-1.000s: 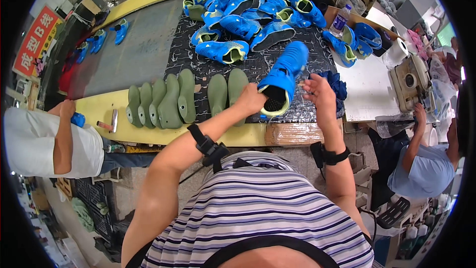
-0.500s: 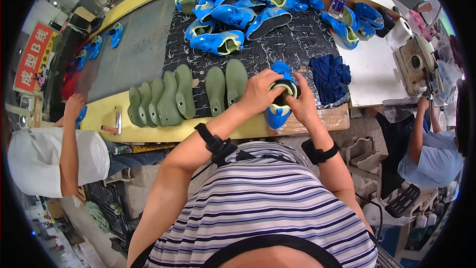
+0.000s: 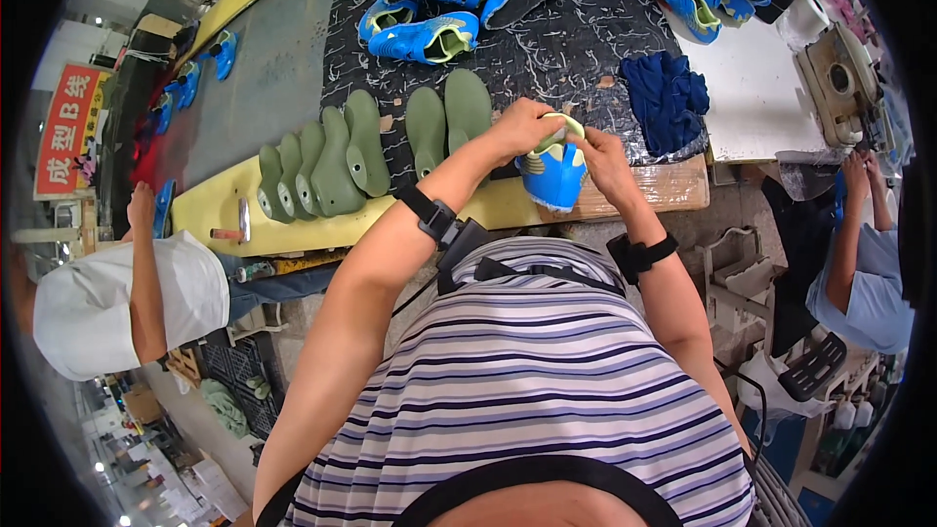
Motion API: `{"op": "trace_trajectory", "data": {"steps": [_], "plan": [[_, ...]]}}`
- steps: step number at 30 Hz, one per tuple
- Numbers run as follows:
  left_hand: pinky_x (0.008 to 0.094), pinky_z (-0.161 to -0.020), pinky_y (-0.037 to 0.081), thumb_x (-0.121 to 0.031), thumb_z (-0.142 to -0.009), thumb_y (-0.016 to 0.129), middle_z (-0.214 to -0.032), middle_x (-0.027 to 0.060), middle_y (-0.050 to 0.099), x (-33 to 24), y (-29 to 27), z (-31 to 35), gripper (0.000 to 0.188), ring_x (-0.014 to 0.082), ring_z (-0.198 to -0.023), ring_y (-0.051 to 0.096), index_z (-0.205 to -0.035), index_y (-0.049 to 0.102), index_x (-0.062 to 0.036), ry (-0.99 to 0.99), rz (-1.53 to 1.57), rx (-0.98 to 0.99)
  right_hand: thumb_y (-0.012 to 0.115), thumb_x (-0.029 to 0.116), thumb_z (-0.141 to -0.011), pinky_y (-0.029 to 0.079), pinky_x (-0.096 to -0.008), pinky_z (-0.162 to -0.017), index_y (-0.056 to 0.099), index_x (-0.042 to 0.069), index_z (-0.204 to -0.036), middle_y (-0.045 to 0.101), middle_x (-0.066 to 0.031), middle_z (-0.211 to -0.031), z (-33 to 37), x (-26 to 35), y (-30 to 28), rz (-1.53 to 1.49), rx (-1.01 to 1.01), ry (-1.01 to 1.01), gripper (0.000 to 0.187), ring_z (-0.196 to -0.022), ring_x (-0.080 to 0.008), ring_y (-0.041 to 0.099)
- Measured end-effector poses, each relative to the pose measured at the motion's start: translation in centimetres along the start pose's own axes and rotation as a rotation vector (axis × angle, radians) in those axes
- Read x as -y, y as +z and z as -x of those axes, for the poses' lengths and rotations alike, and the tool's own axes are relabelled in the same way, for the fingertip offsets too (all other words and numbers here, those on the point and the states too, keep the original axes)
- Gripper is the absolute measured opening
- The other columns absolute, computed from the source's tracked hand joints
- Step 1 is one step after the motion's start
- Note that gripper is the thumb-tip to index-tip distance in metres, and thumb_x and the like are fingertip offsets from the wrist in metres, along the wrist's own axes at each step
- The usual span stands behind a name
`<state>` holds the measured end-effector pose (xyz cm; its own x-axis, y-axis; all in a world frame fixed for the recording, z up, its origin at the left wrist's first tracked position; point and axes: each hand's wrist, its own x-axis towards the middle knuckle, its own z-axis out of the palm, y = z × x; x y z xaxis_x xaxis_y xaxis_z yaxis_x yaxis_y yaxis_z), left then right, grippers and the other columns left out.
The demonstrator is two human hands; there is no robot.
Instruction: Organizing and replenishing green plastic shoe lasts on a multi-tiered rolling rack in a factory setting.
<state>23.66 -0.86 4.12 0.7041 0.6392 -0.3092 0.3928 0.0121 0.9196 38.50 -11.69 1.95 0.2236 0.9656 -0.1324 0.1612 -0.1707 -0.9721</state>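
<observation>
Both my hands hold a blue shoe upper (image 3: 553, 179) with a pale green collar, just above the table's near edge. Its heel end faces me and hangs down; the toe is hidden. My left hand (image 3: 525, 129) is closed on the collar's left side, and my right hand (image 3: 607, 162) pinches the right side by the heel. Left of my hands, a pair of green shoe lasts (image 3: 467, 109) stands on black matting. Several more green lasts (image 3: 334, 158) are lined up farther left. Beyond lies a heap of blue shoe uppers (image 3: 425, 38).
A dark blue cloth (image 3: 666, 102) lies right of my hands, beside a white tabletop (image 3: 747, 122) bearing a beige machine (image 3: 837, 83). A hammer-like tool (image 3: 241, 222) rests on the yellow edge at left. Co-workers sit at left (image 3: 137, 303) and right (image 3: 859, 273).
The shoe upper has tipped, so its heel now hangs toward me and its opening is seen less from above. My fingers have shifted along the collar. The whole view has tilted slightly.
</observation>
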Motion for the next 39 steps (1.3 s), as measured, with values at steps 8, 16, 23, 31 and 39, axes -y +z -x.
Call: {"op": "trace_trajectory", "data": {"steps": [8, 16, 23, 31, 39], "plan": [[0.0287, -0.058, 0.047, -0.020, -0.083, 0.064, -0.075, 0.0052, 0.066, 1.5, 1.7, 1.8, 0.024, 0.0106, -0.066, 0.058, -0.089, 0.069, 0.0032, -0.139, 0.032, -0.141, 0.063, 0.015, -0.085, 0.043, -0.0275, -0.058, 0.064, -0.004, -0.093, 0.064, -0.0075, -0.071, 2.3, -2.5, 1.7, -0.100, 0.086, -0.056, 0.021, -0.065, -0.0071, 0.052], [0.0279, -0.059, 0.048, -0.020, -0.084, 0.064, -0.078, 0.0056, 0.066, 1.8, 1.2, 0.8, 0.024, 0.0110, -0.068, 0.059, -0.090, 0.069, 0.0039, -0.181, 0.165, -0.073, 0.060, 0.017, -0.088, 0.045, -0.0259, -0.063, 0.063, -0.003, -0.097, 0.066, -0.0071, -0.078, 1.5, -3.0, 1.2, -0.115, 0.119, -0.023, 0.022, -0.070, -0.0081, 0.056], [0.0297, -0.056, 0.043, -0.024, -0.084, 0.066, -0.071, 0.0029, 0.057, 3.6, 0.2, 0.1, 0.023, 0.0096, -0.065, 0.051, -0.083, 0.063, -0.0011, 0.160, -0.072, -0.155, 0.060, 0.017, -0.088, 0.048, -0.0316, -0.072, 0.061, -0.004, -0.100, 0.067, -0.0155, -0.085, -0.2, -0.7, 0.7, 0.047, 0.079, -0.105, 0.025, -0.079, -0.0158, 0.061], [0.0490, -0.091, 0.031, -0.041, -0.079, 0.065, -0.115, 0.0177, 0.051, 4.5, -3.2, 9.2, 0.047, 0.0357, -0.112, 0.044, -0.102, 0.063, -0.0005, 0.101, -0.800, -0.860, 0.053, 0.016, -0.093, 0.043, -0.0283, -0.089, 0.037, -0.006, -0.134, 0.057, -0.0165, -0.118, -9.8, 4.8, -4.3, 0.059, -0.265, -0.283, 0.050, -0.105, -0.0173, 0.055], [0.0515, -0.093, 0.030, -0.047, -0.075, 0.063, -0.115, 0.0192, 0.055, 4.7, -2.6, 8.3, 0.064, 0.0395, -0.121, 0.039, -0.118, 0.053, -0.0001, -0.190, -0.928, -0.701, 0.058, 0.026, -0.084, 0.028, -0.0573, -0.101, 0.031, -0.007, -0.134, 0.032, -0.0349, -0.135, -8.9, -2.9, 0.3, 0.988, -0.106, -0.495, 0.066, -0.125, -0.0487, 0.033]]}}
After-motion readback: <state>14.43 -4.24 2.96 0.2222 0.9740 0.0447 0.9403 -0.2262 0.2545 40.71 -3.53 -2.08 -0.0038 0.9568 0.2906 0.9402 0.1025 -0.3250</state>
